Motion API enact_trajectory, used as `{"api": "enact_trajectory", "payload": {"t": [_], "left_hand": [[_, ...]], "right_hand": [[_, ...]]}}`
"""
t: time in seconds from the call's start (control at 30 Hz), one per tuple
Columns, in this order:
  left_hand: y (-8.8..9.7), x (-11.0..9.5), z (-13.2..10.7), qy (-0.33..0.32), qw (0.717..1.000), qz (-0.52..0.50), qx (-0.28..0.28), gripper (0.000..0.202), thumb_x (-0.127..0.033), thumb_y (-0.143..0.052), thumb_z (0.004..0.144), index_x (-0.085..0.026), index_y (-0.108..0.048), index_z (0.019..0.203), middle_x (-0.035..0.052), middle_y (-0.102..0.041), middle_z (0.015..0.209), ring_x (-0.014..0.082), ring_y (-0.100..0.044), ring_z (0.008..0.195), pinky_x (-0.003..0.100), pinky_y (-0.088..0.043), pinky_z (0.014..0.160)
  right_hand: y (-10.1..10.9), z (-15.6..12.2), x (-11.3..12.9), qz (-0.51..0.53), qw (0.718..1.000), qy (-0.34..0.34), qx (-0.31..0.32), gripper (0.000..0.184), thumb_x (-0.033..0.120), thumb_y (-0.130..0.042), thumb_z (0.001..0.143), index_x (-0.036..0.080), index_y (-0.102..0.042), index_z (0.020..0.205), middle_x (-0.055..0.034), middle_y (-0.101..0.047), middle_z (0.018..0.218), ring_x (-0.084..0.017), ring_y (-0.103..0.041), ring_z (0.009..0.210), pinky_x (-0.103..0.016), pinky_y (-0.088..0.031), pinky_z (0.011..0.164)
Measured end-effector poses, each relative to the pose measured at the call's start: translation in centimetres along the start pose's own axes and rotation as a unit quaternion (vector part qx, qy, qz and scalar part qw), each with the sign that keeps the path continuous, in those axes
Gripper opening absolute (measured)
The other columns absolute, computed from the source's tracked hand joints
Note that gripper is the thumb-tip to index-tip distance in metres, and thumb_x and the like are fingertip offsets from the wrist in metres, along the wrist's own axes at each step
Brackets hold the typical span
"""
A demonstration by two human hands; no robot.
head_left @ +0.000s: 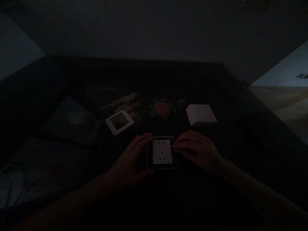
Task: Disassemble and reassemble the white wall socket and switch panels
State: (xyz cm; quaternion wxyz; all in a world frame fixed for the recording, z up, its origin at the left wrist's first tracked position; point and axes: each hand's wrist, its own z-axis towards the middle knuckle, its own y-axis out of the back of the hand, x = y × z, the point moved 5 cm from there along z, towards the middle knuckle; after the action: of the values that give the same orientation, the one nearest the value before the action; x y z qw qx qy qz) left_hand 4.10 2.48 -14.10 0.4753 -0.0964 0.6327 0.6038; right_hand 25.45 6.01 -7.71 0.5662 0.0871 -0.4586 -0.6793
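Observation:
A wall socket with a white face and a dark border lies in front of me on the dark table. My left hand grips it from the left, fingers at the top edge and thumb at the bottom edge. At its right border, my right hand has thumb and fingers pinched together. A tiny glint shows at those fingertips, too small and dim to name. A white square cover frame lies up and to the left. A white box-shaped piece sits beyond my right hand.
The dark, glossy table bears a printed flower and a printed bird. Light reflects off its surface on the left. A pale wall stands behind it, and some floor shows at the right. The room is very dim.

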Motion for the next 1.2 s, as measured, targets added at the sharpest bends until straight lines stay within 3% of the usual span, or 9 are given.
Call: {"api": "enact_trajectory", "payload": {"t": [0.47,0.73,1.1,1.2], "left_hand": [[0.06,-0.02,-0.1,0.01,1.0,0.01,0.006,0.087,-0.035,-0.073,0.083,-0.034,-0.02,0.152,0.0144,-0.036,0.155,0.0378,-0.032,0.146,0.067,-0.032,0.114],[0.14,-0.05,-0.17,0.004,1.0,0.011,0.004,0.086,-0.034,-0.072,0.083,-0.033,-0.02,0.152,0.0136,-0.037,0.155,0.036,-0.033,0.145,0.066,-0.03,0.116],[0.03,0.06,-0.15,0.008,1.0,-0.006,0.003,0.086,-0.036,-0.074,0.083,-0.033,-0.022,0.151,0.0121,-0.037,0.155,0.0342,-0.033,0.145,0.063,-0.031,0.117],[0.22,0.02,-0.12,0.01,1.0,-0.019,-0.002,0.092,-0.043,-0.079,0.078,-0.032,-0.024,0.151,0.0128,-0.031,0.159,0.0351,-0.03,0.147,0.06,-0.035,0.116]], "right_hand": [[-0.81,-0.56,0.55,-0.084,0.995,0.037,0.046,0.018,0.017,-0.052,0.098,0.015,-0.07,0.097,-0.0081,-0.074,0.089,-0.017,-0.068,0.081,-0.03,-0.06,0.065],[-0.98,-0.65,0.63,-0.098,0.992,0.063,0.039,0.021,0.017,-0.05,0.099,0.015,-0.071,0.097,-0.0078,-0.074,0.088,-0.015,-0.068,0.078,-0.028,-0.059,0.063],[-0.51,-0.74,0.11,-0.053,0.998,0.037,0.007,0.013,0.019,-0.055,0.096,0.018,-0.069,0.095,-0.0062,-0.073,0.087,-0.016,-0.067,0.08,-0.031,-0.059,0.066],[-0.42,-0.64,-0.12,-0.049,0.998,0.032,0.008,0.012,0.02,-0.057,0.096,0.018,-0.068,0.093,-0.0064,-0.073,0.087,-0.016,-0.067,0.079,-0.031,-0.058,0.065]]}}
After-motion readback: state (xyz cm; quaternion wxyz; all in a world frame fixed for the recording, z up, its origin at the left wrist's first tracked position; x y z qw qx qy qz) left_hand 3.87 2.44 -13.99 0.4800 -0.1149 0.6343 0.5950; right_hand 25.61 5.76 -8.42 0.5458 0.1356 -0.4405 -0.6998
